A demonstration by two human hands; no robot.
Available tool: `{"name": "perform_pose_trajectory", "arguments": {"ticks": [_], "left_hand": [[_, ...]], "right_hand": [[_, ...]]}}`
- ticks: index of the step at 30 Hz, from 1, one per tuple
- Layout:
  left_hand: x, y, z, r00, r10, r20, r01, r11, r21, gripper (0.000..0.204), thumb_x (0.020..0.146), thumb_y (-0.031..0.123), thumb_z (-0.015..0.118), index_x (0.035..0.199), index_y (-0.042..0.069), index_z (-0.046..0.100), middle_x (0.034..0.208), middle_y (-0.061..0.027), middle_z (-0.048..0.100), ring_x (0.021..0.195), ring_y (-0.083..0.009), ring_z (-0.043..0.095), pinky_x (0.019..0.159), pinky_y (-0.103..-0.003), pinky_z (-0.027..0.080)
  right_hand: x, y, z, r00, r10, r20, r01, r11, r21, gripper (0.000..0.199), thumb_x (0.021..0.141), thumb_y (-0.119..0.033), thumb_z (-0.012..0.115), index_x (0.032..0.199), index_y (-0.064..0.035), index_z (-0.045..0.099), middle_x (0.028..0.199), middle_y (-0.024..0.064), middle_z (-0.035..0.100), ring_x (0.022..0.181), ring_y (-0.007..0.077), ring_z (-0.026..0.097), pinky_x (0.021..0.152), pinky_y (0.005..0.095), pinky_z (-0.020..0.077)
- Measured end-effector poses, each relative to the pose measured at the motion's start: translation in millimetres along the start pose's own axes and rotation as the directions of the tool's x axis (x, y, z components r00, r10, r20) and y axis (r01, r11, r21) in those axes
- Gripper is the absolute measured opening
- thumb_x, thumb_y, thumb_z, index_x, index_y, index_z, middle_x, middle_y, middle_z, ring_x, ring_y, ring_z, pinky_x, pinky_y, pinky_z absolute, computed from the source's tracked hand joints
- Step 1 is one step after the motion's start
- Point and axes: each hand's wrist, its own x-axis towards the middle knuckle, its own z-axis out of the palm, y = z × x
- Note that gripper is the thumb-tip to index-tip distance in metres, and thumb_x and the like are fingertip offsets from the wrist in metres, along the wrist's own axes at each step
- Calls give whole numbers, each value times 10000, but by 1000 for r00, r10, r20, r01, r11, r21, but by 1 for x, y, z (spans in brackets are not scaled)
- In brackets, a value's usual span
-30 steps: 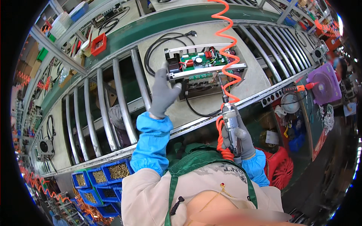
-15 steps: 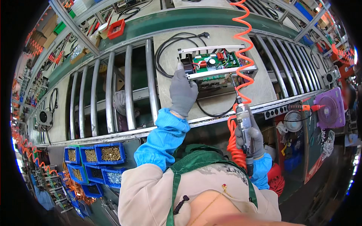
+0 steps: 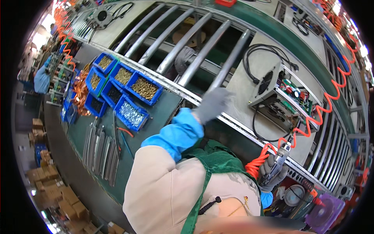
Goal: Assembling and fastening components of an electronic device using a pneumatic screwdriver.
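My left hand (image 3: 212, 105), in a grey glove, hovers over the conveyor's near rail. Motion smears its fingers, and I cannot make out anything in them. At the lower right, my gloved right hand (image 3: 277, 178) is wrapped round a silver power screwdriver (image 3: 281, 156), its bit end pointing up and away from me. An open metal case (image 3: 272, 105) with a black fan and a green circuit board (image 3: 289, 89) stands on a pale work board (image 3: 238, 91). The screwdriver is apart from the case. A black power cord (image 3: 246, 58) loops beside the case.
Blue bins (image 3: 146, 89) of brass-coloured and silver screws sit on the green side table (image 3: 74, 134), near several metal strips (image 3: 102, 150). Steel rollers (image 3: 187, 43) lie left of the work board. A coiled orange hose (image 3: 326, 102) crosses the case's right end. A purple fan (image 3: 325, 210) is at the lower right.
My view has swung left. My left hand has let go of the case's corner and moved left, back toward the bins. The screwdriver has drawn away from the case in my right hand.
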Motion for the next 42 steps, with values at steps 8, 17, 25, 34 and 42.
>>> {"name": "perform_pose_trajectory", "arguments": {"ticks": [8, 17, 25, 34, 42], "left_hand": [[-103, -144, -173, 697, -599, -395, 603, 191, 774, 286, 835, 274, 543, 1075, 144, 627, 1037, -77, 634, 997, -237, 585, 898, -411, 414], [-79, -145, -175, 605, -668, -433, 677, 145, 722, 213, 860, 344, 554, 1004, 238, 672, 998, -55, 651, 947, -267, 608, 868, -405, 427], [-92, -152, -173, 515, -580, -631, 856, 301, 421, 366, 856, 344, 573, 1155, 134, 592, 978, -128, 670, 915, -321, 621, 829, -418, 468], [-35, 16, -30, 687, -724, -63, 382, 434, -816, 225, 878, 109, 598, 1078, 6, 614, 844, -48, 624, 777, -111, 589, 753, -234, 494], [-17, 77, 48, 665, -663, 344, 351, -129, -927, 219, 907, 123, 584, 1106, 33, 579, 928, -53, 624, 795, -128, 602, 752, -274, 527]], "right_hand": [[6, 0, 5, 999, 42, -13, -42, 999, -21, 530, 847, -437, 617, 1103, -2, 454, 719, 22, 426, 512, 112, 434, 511, 294, 385], [-24, 4, 18, 987, 132, -90, -150, 961, -233, 685, 746, -425, 703, 1237, -79, 374, 677, 74, 474, 471, 165, 496, 424, 323, 456], [-9, -1, 28, 927, 356, -117, -374, 854, -363, 1001, 672, -390, 786, 1438, -149, 188, 832, 123, 571, 584, 171, 578, 481, 269, 503], [5, -5, 31, 848, 520, -103, -474, 657, -586, 1118, 588, -137, 718, 1487, -158, 54, 1174, 118, 468, 750, 180, 554, 577, 298, 501], [1, -3, 34, 861, 509, -23, -389, 628, -674, 1058, 642, -114, 730, 1486, -134, 92, 1184, 100, 453, 786, 134, 509, 730, 280, 447]]}}
